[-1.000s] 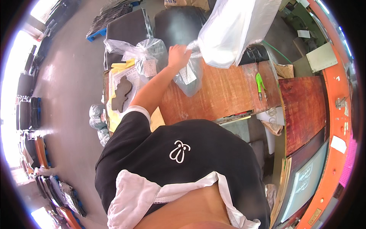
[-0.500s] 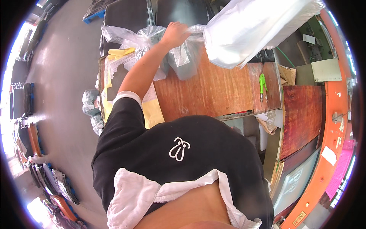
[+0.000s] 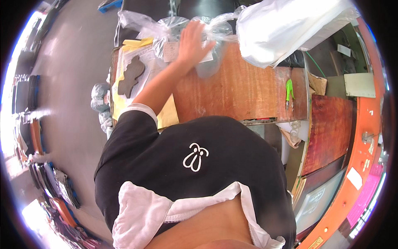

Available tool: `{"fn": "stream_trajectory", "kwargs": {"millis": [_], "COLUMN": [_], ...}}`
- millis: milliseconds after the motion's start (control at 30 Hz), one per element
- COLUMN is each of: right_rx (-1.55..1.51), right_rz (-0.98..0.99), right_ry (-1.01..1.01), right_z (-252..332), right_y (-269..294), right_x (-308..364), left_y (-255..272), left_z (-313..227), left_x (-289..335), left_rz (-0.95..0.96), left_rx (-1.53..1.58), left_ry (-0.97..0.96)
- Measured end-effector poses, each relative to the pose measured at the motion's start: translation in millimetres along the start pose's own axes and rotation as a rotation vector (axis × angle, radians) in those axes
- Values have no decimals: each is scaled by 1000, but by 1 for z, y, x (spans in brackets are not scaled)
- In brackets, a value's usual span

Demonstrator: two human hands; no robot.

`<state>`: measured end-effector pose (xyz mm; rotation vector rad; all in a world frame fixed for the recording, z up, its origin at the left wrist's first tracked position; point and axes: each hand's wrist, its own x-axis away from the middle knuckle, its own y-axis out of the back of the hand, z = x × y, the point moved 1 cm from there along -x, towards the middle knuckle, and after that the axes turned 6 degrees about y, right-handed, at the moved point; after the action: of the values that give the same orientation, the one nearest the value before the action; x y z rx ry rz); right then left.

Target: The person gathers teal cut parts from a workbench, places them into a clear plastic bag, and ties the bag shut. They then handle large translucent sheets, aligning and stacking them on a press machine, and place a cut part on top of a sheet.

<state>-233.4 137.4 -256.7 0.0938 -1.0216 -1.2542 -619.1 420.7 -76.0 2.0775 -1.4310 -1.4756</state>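
My left hand (image 3: 194, 43) is open, fingers stretched out and thumb apart, over two filled clear plastic bags at the far side of the wooden table (image 3: 232, 91). The left plastic bag (image 3: 171, 27) has knotted film at its top and a paper label low on its side. Beside it the right plastic bag (image 3: 209, 66) carries another label, partly covered by my hand. Left of my forearm lies a dark grey flat cut-out piece (image 3: 132, 76) on papers and yellow sheets (image 3: 168, 116). My right hand is out of view.
A large white plastic-wrapped bundle (image 3: 286, 31) rises at the far right. A green air blow gun (image 3: 289, 91) lies on the table's right end. Wrapped bundles (image 3: 99, 97) stand by the left edge. An orange frame (image 3: 362, 137) curves along the right.
My left hand has let go of the gathered plastic at the bag tops and opened flat above the bags. The cut-out piece shows more fully.
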Motion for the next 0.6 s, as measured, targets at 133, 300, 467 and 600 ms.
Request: {"fn": "stream_trajectory", "kwargs": {"millis": [133,300,467,600], "right_rx": [-92,100,230,302], "right_rz": [59,17,21,29], "right_ry": [5,100,172,199], "right_z": [-22,-3,19,30], "right_y": [-3,11,21,23], "right_x": [-6,10,29,33], "left_y": [17,36,51,53], "left_z": [-28,-4,43,63], "left_x": [101,208,258,282], "left_rz": [328,648,815,996], "left_rx": [54,-193,-363,-458], "left_ry": [-88,293,532,521]}}
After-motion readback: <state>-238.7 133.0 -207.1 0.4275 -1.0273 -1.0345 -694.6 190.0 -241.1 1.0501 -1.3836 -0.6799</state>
